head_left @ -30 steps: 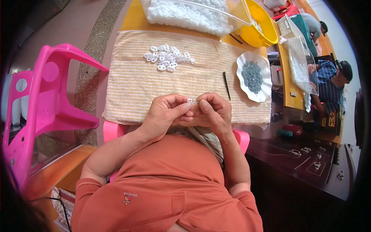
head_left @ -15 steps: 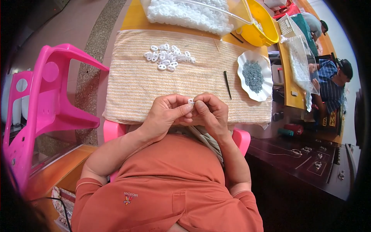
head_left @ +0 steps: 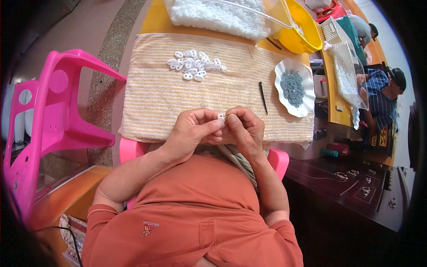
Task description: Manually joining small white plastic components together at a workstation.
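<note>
Striped cloth covers my worktop, and just above its near edge, at the middle of the frame, I hold a small white ring. My left hand pinches it between thumb and fingertips; my right hand is pressed close against the left, fingers curled, thumb and forefinger meeting at the ring. Whether the right hand holds something tiny of its own I cannot tell.

Further up the cloth, toward the upper middle, lies a loose pile of white rings. To the right of my hands a thin dark stick lies on the cloth, and beside it a white scalloped dish holds small grey bits. At the top edge a clear bag is full of white pieces, with a yellow bowl next to it.

Judging by this, I have only a small pile handled and the bag is still full, so most of the work is left.

A pink chair stands at the left; other people sit at the far right.
</note>
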Tool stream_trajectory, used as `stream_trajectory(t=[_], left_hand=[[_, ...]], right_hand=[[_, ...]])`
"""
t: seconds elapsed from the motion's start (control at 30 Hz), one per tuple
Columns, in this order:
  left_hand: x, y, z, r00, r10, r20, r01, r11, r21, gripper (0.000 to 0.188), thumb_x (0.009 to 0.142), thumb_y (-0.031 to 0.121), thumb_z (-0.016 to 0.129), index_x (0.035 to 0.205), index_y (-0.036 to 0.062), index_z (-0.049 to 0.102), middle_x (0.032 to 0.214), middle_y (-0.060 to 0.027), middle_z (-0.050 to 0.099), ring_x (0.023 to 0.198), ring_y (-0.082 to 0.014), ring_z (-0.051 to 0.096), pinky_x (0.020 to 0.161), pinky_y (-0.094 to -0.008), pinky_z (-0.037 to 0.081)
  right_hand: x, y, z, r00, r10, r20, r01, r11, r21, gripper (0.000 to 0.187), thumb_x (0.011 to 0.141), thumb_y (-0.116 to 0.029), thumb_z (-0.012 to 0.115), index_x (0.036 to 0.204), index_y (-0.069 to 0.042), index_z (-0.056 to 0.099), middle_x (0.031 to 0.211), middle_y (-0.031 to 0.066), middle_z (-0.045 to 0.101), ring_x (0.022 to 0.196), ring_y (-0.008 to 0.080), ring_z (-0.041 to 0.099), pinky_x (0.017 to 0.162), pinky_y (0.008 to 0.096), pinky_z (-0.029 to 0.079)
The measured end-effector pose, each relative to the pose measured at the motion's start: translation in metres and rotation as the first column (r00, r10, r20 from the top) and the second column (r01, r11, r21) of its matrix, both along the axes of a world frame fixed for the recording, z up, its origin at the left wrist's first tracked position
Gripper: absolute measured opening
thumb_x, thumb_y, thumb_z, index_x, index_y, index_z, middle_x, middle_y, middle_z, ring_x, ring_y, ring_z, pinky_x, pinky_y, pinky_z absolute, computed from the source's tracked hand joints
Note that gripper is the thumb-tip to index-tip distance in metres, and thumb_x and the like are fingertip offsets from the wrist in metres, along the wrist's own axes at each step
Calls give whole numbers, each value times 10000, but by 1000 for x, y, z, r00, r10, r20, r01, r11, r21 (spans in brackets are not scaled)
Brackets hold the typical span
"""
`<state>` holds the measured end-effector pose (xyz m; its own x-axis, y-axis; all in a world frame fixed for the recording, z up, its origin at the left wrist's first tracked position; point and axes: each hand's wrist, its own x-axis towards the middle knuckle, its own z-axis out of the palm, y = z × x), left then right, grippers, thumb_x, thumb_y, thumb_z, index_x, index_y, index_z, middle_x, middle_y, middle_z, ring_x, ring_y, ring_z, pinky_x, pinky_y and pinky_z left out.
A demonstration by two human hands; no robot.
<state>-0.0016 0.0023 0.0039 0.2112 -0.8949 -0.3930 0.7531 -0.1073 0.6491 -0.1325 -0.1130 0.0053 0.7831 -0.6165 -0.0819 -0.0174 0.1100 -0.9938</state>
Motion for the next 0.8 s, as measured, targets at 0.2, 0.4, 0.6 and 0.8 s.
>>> stream_trajectory(t=[0.2,0.4,0.6,0.8], left_hand=[[0,1,-2,1000,2,-3,-2,1000,-11,97,893,84,614,961,15,611,819,-36,631,710,-94,614,663,-227,550],[1,0,1,1000,4,0,-4,1000,14,94,890,86,618,952,16,613,815,-37,637,695,-95,618,653,-226,550],[1,0,2,1000,-1,8,1,1000,9,96,889,96,622,949,22,614,816,-33,637,695,-86,615,651,-221,547],[1,0,1,1000,-9,19,9,1000,14,98,889,101,625,947,22,614,817,-28,633,694,-83,612,651,-218,543]], right_hand=[[1,-1,-3,1000,14,-9,-15,999,-45,98,941,-78,544,946,14,580,779,17,608,690,56,562,618,195,480],[1,-2,-2,999,33,-13,-34,997,-71,103,943,-83,541,925,11,580,761,7,601,692,49,551,618,190,467],[1,-2,-2,999,30,-24,-33,992,-125,104,944,-90,542,921,4,580,758,3,597,696,51,543,628,197,460],[-1,-2,-6,1000,25,-10,-25,993,-113,108,945,-97,546,921,2,579,760,0,594,698,51,539,628,196,455]])
